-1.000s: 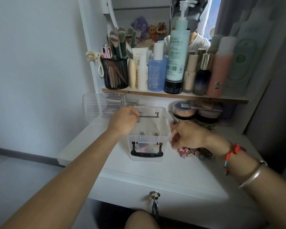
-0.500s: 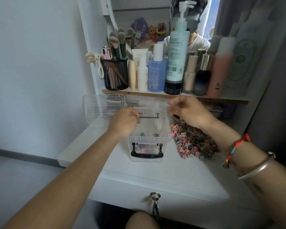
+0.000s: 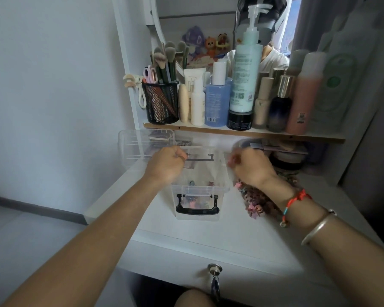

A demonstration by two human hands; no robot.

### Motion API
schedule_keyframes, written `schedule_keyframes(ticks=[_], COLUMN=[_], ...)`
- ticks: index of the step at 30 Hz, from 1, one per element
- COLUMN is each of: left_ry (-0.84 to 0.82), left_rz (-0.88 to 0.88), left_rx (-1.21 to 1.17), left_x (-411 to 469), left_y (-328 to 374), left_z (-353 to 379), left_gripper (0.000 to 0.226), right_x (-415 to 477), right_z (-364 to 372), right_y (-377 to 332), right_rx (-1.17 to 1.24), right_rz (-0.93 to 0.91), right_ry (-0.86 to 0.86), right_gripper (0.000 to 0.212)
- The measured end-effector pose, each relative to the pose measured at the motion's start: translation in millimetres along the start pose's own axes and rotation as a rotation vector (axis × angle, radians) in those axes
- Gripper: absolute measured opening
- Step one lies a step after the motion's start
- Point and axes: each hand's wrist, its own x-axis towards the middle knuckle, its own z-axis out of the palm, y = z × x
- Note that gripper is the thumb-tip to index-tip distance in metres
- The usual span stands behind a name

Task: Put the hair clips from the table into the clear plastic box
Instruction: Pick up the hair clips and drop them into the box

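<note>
Head view: my left hand (image 3: 164,166) grips the box (image 3: 197,214) by its left rim; my right hand (image 3: 252,168) is curled above the hair clips (image 3: 255,203) heaped right of it, whether holding one I cannot tell

- The scene is dimly and evenly lit, with a cool bluish cast; daylight is seen from a window (image 3: 296,23) at the upper right.
- Soft shadow is cast under the shelf (image 3: 242,132) and beneath the table (image 3: 208,235).
- The right hand (image 3: 251,167) is smeared by motion blur; the left hand (image 3: 164,166) on the clear plastic box (image 3: 197,214) is rendered sharp.
- The tall bottles (image 3: 339,85) at the right edge are softened and stretched by wide-angle distortion.
</note>
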Motion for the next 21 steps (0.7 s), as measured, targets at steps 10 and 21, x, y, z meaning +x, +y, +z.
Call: schedule_keyframes(ticks=[10, 21], left_ry=[-0.010, 0.003], left_rz=[0.000, 0.005], left_rx=[-0.032, -0.059], left_x=[1.7, 0.5], left_y=[0.9, 3.9], left_z=[2.9, 6.4], left_gripper=[0.028, 0.028], right_x=[10.7, -7.1], right_z=[-19.1, 0.8], right_y=[-3.6, 13.3], right_rx=[0.310, -0.292], right_rz=[-0.031, -0.067], right_ry=[-0.032, -0.280], right_gripper=[0.022, 0.020])
